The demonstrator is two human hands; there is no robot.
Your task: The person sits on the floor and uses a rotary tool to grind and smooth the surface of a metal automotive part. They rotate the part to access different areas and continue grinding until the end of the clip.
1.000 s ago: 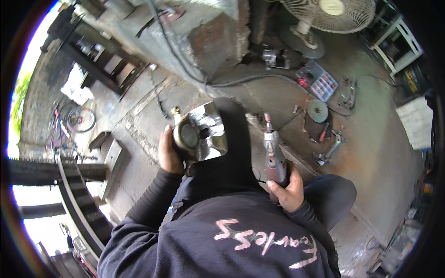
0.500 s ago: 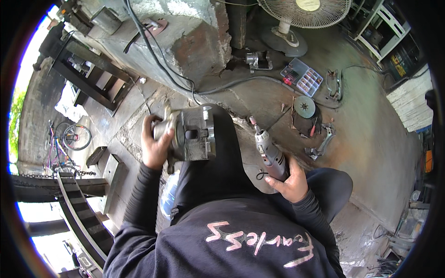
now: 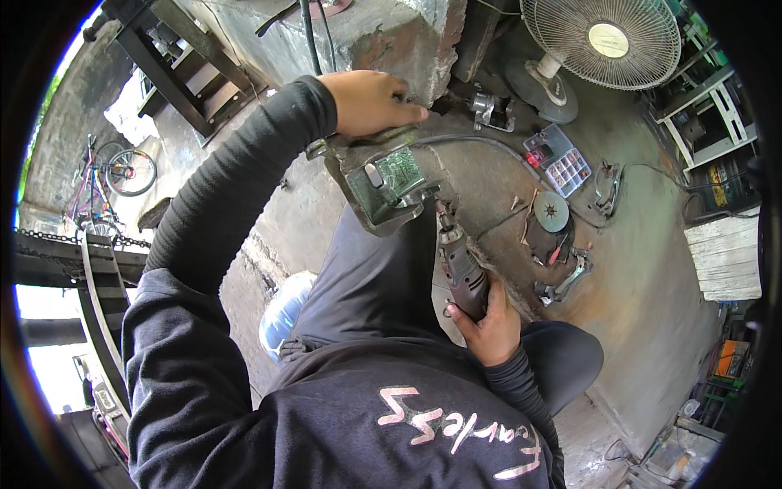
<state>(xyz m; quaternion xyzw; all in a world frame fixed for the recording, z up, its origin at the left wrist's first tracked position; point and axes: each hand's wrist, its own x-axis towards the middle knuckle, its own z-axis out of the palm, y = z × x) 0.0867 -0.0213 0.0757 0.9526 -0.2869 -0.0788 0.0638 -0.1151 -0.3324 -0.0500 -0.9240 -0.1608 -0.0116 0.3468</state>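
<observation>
My left hand [image 3: 371,104] reaches over the far side of a metal brake caliper [image 3: 381,186], its fingers bent round the far edge and partly hidden. The caliper is tilted above my left thigh, showing a greenish recessed face with an oval slot. In my right hand [image 3: 491,326] is a grey rotary tool [image 3: 464,273], wrapped by the fingers at its lower body. The tool points away from me, its tip close to the caliper's right corner; whether they touch I cannot tell.
A round disc [image 3: 551,212], a red-handled screwdriver [image 3: 559,251] and a compartment box of small parts [image 3: 568,173] lie on the floor to the right. Another caliper [image 3: 492,112] sits farther off, near a standing fan [image 3: 603,41]. A cable [image 3: 489,147] crosses the floor.
My left hand has swung to the caliper's far side and the caliper has been turned, exposing its recessed face. The rotary tool's tip has come nearer to it. My view has shifted.
</observation>
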